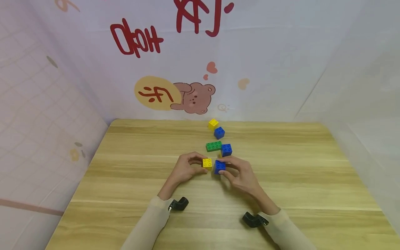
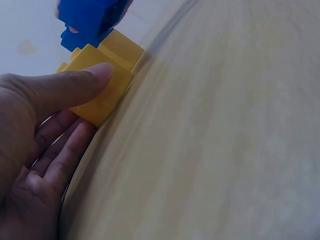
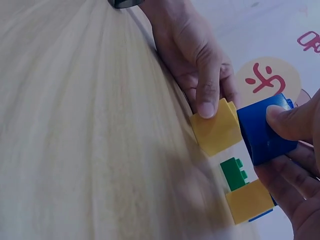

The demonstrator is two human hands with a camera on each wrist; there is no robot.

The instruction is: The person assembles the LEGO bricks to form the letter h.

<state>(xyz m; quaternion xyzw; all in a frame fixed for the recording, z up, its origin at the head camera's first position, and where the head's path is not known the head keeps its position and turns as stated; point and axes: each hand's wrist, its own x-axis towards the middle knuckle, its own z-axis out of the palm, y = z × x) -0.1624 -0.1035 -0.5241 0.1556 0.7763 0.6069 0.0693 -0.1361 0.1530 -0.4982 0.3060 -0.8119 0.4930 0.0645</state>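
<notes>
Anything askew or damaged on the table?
Nothing looks damaged; only the rearmost yellow building block and the blue building block just in front of it look askew, turned at an angle to the table's back edge.

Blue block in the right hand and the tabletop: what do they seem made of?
Blue block: probably hard plastic, smooth, slightly shiny; even colour and crisp studs suggest it. Tabletop: wood or wood-look laminate, smooth; grain stripes show, but not which.

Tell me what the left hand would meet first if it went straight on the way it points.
Likely the blue building block in the right hand, met first by the yellow four-stud block that the left hand grips. The blue one looks slightly raised, though, so the yellow one might pass beneath it.
</notes>
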